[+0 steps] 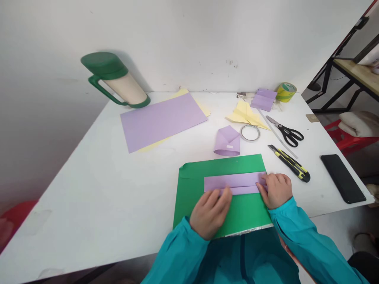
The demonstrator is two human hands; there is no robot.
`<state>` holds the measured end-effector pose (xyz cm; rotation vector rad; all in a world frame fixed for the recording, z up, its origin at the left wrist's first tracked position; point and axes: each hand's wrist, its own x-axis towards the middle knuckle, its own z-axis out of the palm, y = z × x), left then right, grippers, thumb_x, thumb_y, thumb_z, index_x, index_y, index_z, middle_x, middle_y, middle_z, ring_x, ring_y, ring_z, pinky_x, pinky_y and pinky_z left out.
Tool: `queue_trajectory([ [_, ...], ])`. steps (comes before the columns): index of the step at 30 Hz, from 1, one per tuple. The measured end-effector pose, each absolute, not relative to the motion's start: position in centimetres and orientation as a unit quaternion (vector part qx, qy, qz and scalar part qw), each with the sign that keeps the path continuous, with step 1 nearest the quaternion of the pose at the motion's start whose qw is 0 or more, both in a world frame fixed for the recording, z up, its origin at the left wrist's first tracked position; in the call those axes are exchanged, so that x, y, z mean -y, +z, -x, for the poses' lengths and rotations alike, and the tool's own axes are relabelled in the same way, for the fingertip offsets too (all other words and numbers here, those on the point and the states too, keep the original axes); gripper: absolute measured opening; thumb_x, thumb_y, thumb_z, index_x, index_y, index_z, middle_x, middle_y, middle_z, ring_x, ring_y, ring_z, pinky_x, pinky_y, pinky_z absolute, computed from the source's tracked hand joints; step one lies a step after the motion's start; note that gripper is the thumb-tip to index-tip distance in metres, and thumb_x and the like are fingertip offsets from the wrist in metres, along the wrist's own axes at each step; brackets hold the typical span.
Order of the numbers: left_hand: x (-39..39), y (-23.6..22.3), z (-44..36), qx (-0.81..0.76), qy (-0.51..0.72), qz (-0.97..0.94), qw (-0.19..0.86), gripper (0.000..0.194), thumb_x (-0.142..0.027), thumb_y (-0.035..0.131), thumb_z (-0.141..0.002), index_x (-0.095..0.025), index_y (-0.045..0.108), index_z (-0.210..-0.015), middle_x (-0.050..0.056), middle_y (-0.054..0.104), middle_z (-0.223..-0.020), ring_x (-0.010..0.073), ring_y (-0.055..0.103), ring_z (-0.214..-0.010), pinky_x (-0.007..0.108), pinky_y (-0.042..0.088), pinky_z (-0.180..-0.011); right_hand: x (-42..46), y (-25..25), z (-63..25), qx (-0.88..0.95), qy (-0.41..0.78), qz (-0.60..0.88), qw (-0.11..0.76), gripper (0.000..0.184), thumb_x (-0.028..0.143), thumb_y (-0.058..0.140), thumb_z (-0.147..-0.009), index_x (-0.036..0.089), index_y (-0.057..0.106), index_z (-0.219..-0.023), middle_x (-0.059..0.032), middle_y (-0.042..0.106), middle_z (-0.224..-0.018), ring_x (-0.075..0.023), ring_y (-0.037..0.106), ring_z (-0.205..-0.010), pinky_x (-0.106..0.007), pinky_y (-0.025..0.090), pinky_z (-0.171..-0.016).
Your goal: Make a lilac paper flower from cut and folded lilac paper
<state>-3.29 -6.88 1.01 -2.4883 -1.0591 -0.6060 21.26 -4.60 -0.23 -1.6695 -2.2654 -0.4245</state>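
Observation:
A purple paper strip lies on the green board, with a lengthwise fold line along its lower part. My left hand is closed at the strip's lower edge, left of its middle; the fingertips pinch or press the paper and are slightly blurred. At the right end, my right hand grips the strip between thumb and bent fingers. Just beyond the board stands a folded purple paper pocket with a small white patch on its front. A thin ring of tape lies to its right.
A utility knife, black-handled scissors and a phone lie on the right. Folded yellow paper and a yellow tape roll are behind. Back left, purple sheets lie near a green-lidded jug.

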Motion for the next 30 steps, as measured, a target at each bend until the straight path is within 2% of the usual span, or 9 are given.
queue_trajectory([
  [2,7.3,1.1,2.1,0.348,-0.187,0.906,0.15,0.031,-0.012,0.043,-0.088,-0.013,0.061,-0.113,0.01,0.062,-0.12,0.0223,0.057,-0.097,0.037,0.042,-0.086,4.6,-0.1,-21.1,0.786,-0.149,0.583,0.146,0.022,0.036,0.052,-0.088,0.017,0.062,-0.088,-0.0054,0.063,-0.075,-0.0219,0.047,-0.075,-0.037,0.029,-0.08],
  [4,8.0,1.1,0.6,0.39,-0.161,0.901,0.106,0.036,-0.015,0.046,-0.087,-0.01,0.057,-0.121,0.012,0.059,-0.126,0.0267,0.055,-0.104,0.041,0.042,-0.09,4.7,-0.1,-20.9,0.781,-0.145,0.589,0.147,0.022,0.035,0.051,-0.088,0.017,0.063,-0.088,-0.0059,0.063,-0.076,-0.0223,0.047,-0.077,-0.038,0.029,-0.081],
  [7,9.4,0.8,-1.4,0.483,-0.132,0.864,0.04,0.047,-0.03,0.053,-0.085,-0.016,0.051,-0.13,0.012,0.054,-0.132,0.0336,0.049,-0.115,0.051,0.038,-0.096,4.8,-0.1,-20.8,0.776,-0.136,0.597,0.151,0.022,0.035,0.051,-0.088,0.017,0.063,-0.09,-0.0061,0.063,-0.077,-0.0225,0.048,-0.078,-0.038,0.03,-0.082],
  [10,10.4,0.5,-2.4,0.526,-0.131,0.84,0.013,0.055,-0.041,0.057,-0.081,-0.018,0.051,-0.131,0.01,0.049,-0.138,0.0384,0.044,-0.121,0.055,0.035,-0.099,4.9,-0.1,-20.8,0.775,-0.132,0.598,0.156,0.022,0.035,0.05,-0.089,0.018,0.063,-0.09,-0.006,0.063,-0.077,-0.0224,0.048,-0.077,-0.039,0.03,-0.081],
  [14,10.5,0.2,-2.3,0.529,-0.146,0.836,0.005,0.057,-0.043,0.056,-0.081,-0.019,0.05,-0.132,0.01,0.049,-0.138,0.0378,0.043,-0.122,0.055,0.033,-0.1,4.9,-0.3,-20.8,0.773,-0.126,0.603,0.154,0.023,0.036,0.048,-0.089,0.018,0.064,-0.091,-0.0066,0.062,-0.076,-0.0231,0.047,-0.077,-0.039,0.03,-0.079],
  [20,10.3,-0.1,-1.9,0.531,-0.163,0.832,-0.008,0.054,-0.043,0.051,-0.083,-0.024,0.05,-0.133,0.006,0.05,-0.138,0.038,0.042,-0.12,0.064,0.018,-0.102,5.1,-0.7,-20.8,0.761,-0.115,0.618,0.161,0.026,0.037,0.046,-0.089,0.018,0.063,-0.093,-0.007,0.063,-0.08,-0.0233,0.046,-0.079,-0.038,0.029,-0.078],
  [24,10.3,0.0,-2.3,0.543,-0.187,0.818,-0.029,0.055,-0.046,0.055,-0.081,-0.031,0.049,-0.133,0.004,0.053,-0.135,0.0381,0.042,-0.119,0.065,0.017,-0.102,5.2,-0.7,-20.6,0.755,-0.122,0.624,0.161,0.026,0.036,0.046,-0.089,0.017,0.063,-0.093,-0.0073,0.062,-0.078,-0.0241,0.046,-0.078,-0.039,0.031,-0.078],
  [27,10.3,0.1,-2.6,0.551,-0.206,0.808,-0.038,0.054,-0.052,0.056,-0.079,-0.036,0.051,-0.13,0.005,0.056,-0.131,0.0389,0.044,-0.116,0.066,0.018,-0.1,5.4,-0.6,-20.0,0.748,-0.136,0.628,0.167,0.022,0.032,0.049,-0.088,0.015,0.062,-0.095,-0.0083,0.061,-0.08,-0.0242,0.048,-0.081,-0.041,0.032,-0.083],
  [30,10.2,0.2,-2.8,0.554,-0.213,0.804,-0.038,0.052,-0.053,0.056,-0.079,-0.035,0.055,-0.128,0.006,0.058,-0.128,0.0393,0.044,-0.115,0.067,0.018,-0.1,5.6,-0.7,-19.0,0.738,-0.15,0.629,0.192,0.02,0.027,0.05,-0.086,0.016,0.061,-0.098,-0.0105,0.063,-0.091,-0.0246,0.05,-0.089,-0.045,0.03,-0.092],
])
